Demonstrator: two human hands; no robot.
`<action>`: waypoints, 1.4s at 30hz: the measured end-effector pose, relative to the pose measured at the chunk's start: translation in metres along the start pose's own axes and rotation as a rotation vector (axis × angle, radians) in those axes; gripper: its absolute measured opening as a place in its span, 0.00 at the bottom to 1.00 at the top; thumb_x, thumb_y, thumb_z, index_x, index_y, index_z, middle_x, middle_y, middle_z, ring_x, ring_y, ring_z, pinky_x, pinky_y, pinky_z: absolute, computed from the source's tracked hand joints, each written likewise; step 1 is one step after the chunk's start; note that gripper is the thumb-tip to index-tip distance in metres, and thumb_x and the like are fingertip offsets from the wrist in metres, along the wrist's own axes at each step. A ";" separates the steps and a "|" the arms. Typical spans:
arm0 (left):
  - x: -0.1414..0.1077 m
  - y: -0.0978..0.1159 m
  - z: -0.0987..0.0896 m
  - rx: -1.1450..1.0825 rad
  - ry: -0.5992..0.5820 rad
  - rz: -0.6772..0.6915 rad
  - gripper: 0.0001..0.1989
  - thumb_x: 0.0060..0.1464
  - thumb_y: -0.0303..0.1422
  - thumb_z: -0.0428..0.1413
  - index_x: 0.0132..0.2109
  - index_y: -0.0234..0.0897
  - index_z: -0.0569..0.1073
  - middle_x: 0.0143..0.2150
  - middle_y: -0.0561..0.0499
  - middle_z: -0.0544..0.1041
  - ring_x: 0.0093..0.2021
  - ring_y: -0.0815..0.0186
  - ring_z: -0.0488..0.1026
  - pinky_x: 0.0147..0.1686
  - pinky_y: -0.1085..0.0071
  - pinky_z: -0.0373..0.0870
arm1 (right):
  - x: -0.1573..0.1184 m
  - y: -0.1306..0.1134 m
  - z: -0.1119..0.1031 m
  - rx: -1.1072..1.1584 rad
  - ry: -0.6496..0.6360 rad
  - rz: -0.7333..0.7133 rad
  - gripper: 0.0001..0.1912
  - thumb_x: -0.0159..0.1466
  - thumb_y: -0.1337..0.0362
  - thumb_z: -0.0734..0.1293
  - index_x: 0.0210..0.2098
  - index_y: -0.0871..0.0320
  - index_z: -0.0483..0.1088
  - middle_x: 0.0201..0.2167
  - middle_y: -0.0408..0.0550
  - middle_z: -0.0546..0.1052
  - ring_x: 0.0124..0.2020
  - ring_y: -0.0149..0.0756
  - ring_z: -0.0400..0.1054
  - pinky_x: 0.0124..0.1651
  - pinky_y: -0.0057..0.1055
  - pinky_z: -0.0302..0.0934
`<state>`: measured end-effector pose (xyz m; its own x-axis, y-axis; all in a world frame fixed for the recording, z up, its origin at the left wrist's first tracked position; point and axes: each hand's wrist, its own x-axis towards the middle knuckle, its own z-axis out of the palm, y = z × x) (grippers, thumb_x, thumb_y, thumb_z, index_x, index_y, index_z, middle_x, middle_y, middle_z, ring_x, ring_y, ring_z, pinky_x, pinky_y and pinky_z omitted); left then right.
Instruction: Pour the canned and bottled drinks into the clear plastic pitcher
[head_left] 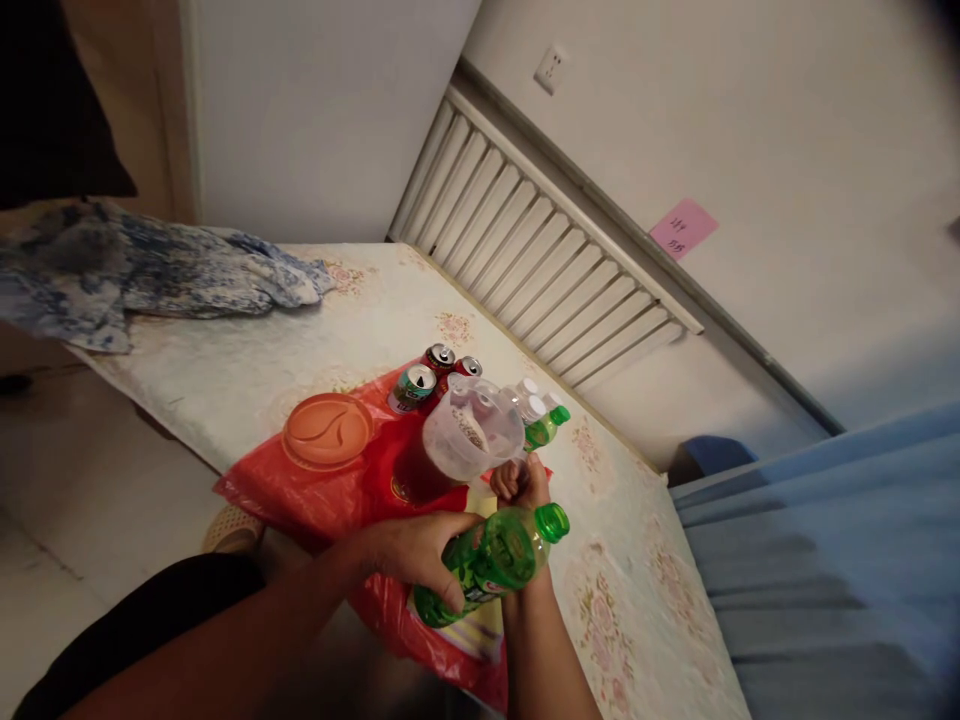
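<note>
Head view: a flower-patterned worktop [562,610] extends around a clear pitcher [454,440], with red plastic [292,505] spread to the pitcher's left and near side. On that near side is a tilted green bottle [487,570], the left hand's [420,550] grip closed around its body. Just right of the pitcher, the right hand [523,482] curls its fingers; whether its grip holds anything, I cannot tell. An orange lid [328,428] lies left of the pitcher, and drink cans [412,387] stand just beyond it.

Bottle [487,560] glossy plastic; cans [411,390] metal; tablecloth [622,530] perhaps vinyl.
</note>
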<state>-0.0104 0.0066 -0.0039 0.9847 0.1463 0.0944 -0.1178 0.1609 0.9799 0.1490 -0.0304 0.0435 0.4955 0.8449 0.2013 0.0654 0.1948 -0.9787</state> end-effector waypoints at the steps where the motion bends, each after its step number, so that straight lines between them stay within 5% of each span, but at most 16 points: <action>1: -0.001 0.000 -0.001 0.000 -0.011 0.003 0.34 0.33 0.32 0.69 0.52 0.37 0.73 0.48 0.51 0.78 0.49 0.54 0.74 0.46 0.66 0.71 | 0.001 0.000 0.002 0.030 0.021 -0.007 0.28 0.61 0.41 0.60 0.15 0.51 0.52 0.12 0.34 0.50 0.15 0.26 0.42 0.20 0.30 0.44; 6: -0.002 0.003 -0.007 0.046 -0.069 -0.010 0.36 0.31 0.33 0.71 0.52 0.39 0.73 0.47 0.52 0.79 0.48 0.55 0.75 0.45 0.66 0.72 | 0.007 -0.014 0.004 0.106 0.127 0.013 0.26 0.58 0.45 0.65 0.16 0.52 0.49 0.12 0.31 0.48 0.14 0.24 0.39 0.18 0.28 0.41; 11: -0.004 0.011 -0.010 0.025 -0.096 0.023 0.37 0.32 0.33 0.72 0.54 0.39 0.73 0.51 0.52 0.79 0.51 0.54 0.74 0.48 0.66 0.72 | 0.006 -0.053 -0.007 0.132 0.212 -0.038 0.25 0.58 0.50 0.67 0.18 0.53 0.49 0.12 0.30 0.49 0.13 0.22 0.38 0.16 0.25 0.39; 24: 0.007 0.006 -0.024 -0.057 -0.008 0.183 0.41 0.34 0.36 0.72 0.58 0.40 0.70 0.54 0.50 0.78 0.56 0.52 0.71 0.55 0.62 0.69 | -0.031 -0.160 -0.076 0.176 0.452 -0.136 0.21 0.58 0.65 0.69 0.20 0.55 0.52 0.16 0.31 0.50 0.15 0.21 0.39 0.15 0.23 0.37; 35: 0.020 0.003 -0.041 0.056 0.327 0.210 0.39 0.40 0.32 0.66 0.61 0.40 0.67 0.55 0.47 0.77 0.56 0.52 0.72 0.55 0.62 0.69 | -0.049 -0.172 -0.117 0.054 0.453 -0.006 0.22 0.55 0.60 0.71 0.18 0.55 0.52 0.14 0.31 0.50 0.14 0.20 0.40 0.15 0.24 0.37; 42: 0.021 0.001 -0.049 0.131 0.428 0.203 0.34 0.39 0.30 0.62 0.57 0.37 0.68 0.52 0.48 0.78 0.52 0.54 0.74 0.51 0.63 0.71 | -0.049 -0.165 -0.129 -0.083 0.333 0.064 0.26 0.56 0.53 0.70 0.16 0.54 0.50 0.13 0.31 0.47 0.14 0.21 0.38 0.15 0.24 0.37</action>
<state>0.0044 0.0576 -0.0097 0.7993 0.5544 0.2321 -0.2577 -0.0326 0.9657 0.2252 -0.1684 0.1898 0.7553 0.6426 0.1287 0.0888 0.0943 -0.9916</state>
